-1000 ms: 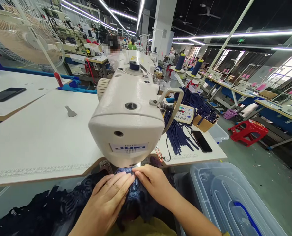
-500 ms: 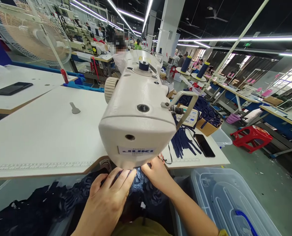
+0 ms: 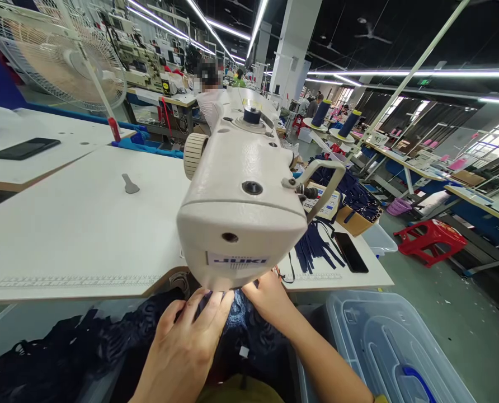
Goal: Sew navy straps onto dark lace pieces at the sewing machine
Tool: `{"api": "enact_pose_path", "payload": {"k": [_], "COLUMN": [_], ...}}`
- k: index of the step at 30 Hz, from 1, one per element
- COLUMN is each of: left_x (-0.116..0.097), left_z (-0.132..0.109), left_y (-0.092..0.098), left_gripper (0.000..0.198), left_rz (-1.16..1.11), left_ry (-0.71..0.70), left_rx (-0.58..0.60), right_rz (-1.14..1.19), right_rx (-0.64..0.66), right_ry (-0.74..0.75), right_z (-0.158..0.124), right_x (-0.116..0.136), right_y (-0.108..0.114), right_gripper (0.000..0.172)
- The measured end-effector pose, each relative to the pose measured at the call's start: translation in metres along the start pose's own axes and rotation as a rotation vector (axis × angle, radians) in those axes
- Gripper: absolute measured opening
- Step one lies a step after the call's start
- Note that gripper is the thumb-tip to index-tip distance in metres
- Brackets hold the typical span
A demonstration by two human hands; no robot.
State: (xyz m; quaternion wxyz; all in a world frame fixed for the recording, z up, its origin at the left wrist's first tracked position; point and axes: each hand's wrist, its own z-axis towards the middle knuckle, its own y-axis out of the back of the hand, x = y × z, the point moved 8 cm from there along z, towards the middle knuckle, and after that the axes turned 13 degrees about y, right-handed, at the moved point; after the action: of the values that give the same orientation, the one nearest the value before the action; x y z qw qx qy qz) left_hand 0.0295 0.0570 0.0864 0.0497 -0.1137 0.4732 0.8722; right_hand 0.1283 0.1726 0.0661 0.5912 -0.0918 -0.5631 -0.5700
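Lace (image 3: 236,314): dark blue, just under the sewing machine (image 3: 241,215) head, between the hands.
Left hand (image 3: 191,336): fingers outstretched over lace, unclenched.
Right hand (image 3: 270,299): beside lace; fingertips hidden, cannot tell whether grasping.
Counter (image 3: 77,229): phone (image 3: 351,253) near navy strips (image 3: 314,249).

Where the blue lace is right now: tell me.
In the head view, the blue lace is at lower centre, just below the sewing machine head, between the left hand and the right hand.

Patterned navy lace (image 3: 236,312) hangs in dark folds below the sewing machine head (image 3: 241,218), brightly lit near its top.
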Motion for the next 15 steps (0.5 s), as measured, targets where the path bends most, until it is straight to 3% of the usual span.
{"api": "enact_pose_path", "payload": {"k": [15], "left_x": [0.0026], "left_z": [-0.0004], "left_y": [0.0030], "left_gripper": [0.040], "left_rz": [0.015], "left_ry": [0.040], "left_rx": [0.001], "right_rz": [0.019], "right_rx": [0.019], "right_ry": [-0.024], "right_z": [-0.0002], "right_x": [0.0004], "right_y": [-0.0035], "right_gripper": [0.012]}}
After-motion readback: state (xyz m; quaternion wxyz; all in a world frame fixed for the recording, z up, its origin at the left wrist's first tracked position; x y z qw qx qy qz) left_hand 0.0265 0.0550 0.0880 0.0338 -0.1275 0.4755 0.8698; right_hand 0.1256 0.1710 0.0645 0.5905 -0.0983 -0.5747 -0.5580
